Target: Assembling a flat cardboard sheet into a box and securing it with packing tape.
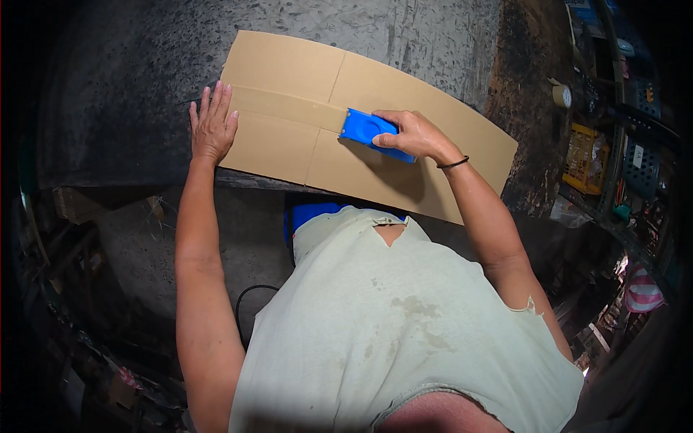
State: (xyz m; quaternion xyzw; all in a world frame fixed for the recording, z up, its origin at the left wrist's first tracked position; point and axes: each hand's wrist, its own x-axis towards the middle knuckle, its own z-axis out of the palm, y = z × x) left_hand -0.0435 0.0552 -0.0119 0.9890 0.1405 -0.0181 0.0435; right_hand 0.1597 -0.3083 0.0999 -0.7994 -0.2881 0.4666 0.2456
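Note:
A long flat cardboard box lies on the dark worktable, crossed by two short creases or slits. My left hand rests flat at its left end, fingers stretched out and slightly apart. A strip of brown packing tape runs along the middle seam from beside that hand to a blue tape dispenser. My right hand grips this dispenser from its right side, thumb in front and fingers behind. The dispenser sits just past the creases, on or close above the cardboard. Its underside is hidden.
The worn dark worktable extends beyond the cardboard. At the right, a roll of tape lies near the table's edge, with a yellow plastic basket and blue baskets on a shelf. A black cable hangs below the table.

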